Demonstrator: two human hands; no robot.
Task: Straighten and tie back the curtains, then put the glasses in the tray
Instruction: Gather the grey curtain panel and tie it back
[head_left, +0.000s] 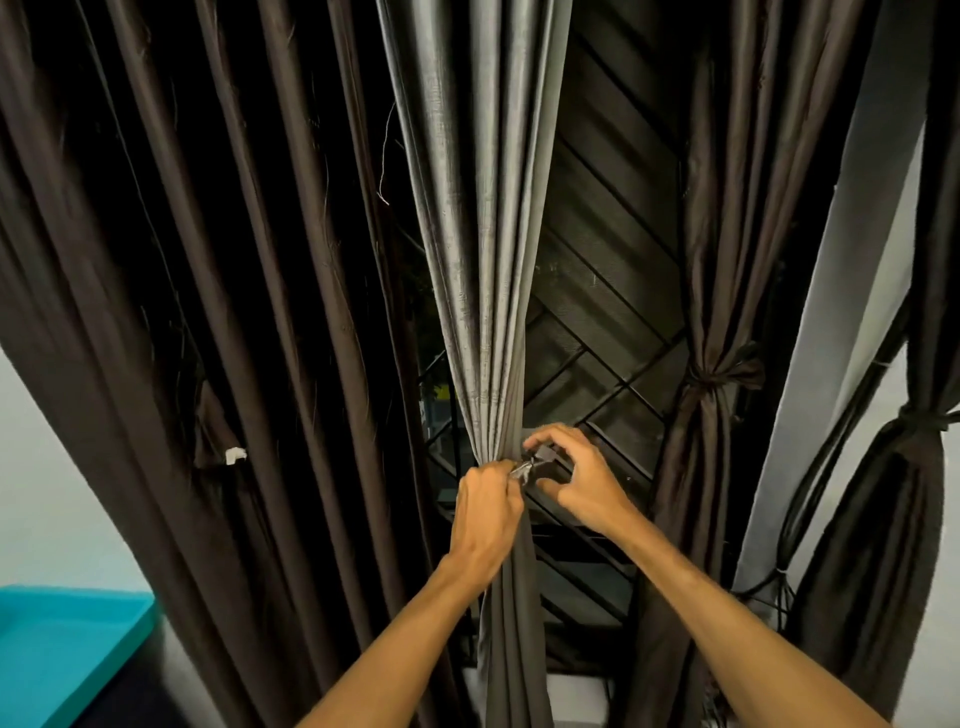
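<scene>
The left hand (488, 512) grips the bunched grey curtain (483, 260) while the right hand (576, 478) pinches the short tie (537, 456); easing either grip could let the knot slip loose.

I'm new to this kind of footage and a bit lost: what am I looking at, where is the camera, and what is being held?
There is no machine here. These are a person's two bare hands, filmed by one wide-angle camera worn on the head, so you see roughly what they see. In front hangs a grey curtain, gathered at hand height. The left hand grips the gathered cloth, and the right hand pinches a small tie there. A brown curtain hangs at the left, and a tied curtain at the right. A teal surface shows bottom left; I cannot tell what it is. No glasses are in view.
</scene>
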